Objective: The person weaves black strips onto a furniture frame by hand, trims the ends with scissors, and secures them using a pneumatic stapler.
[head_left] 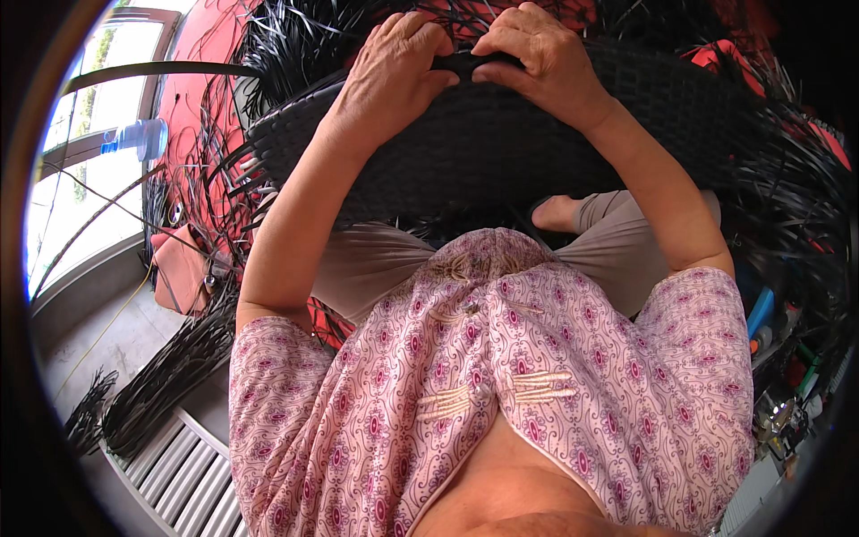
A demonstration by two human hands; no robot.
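Note:
A large black woven wicker piece (447,157) stands across in front of my lap, its top rim curving from left to right. My left hand (392,73) is closed over that rim near the middle, fingers bent away over the far side and thumb pointing right. Just beside it, a small gap apart, my right hand (542,68) grips the same rim with curled fingers and its thumb on the near side. Whether a thin strip lies between my fingertips cannot be made out. Loose black strips (295,40) bristle beyond the rim.
More black strips (778,179) hang at the right. On the left are a bundle of dark strips (174,394), a slatted white rack (183,474), a pink bag (179,273), a clear plastic bottle (143,140) and a window (112,80). Red cloth (199,98) lies behind them.

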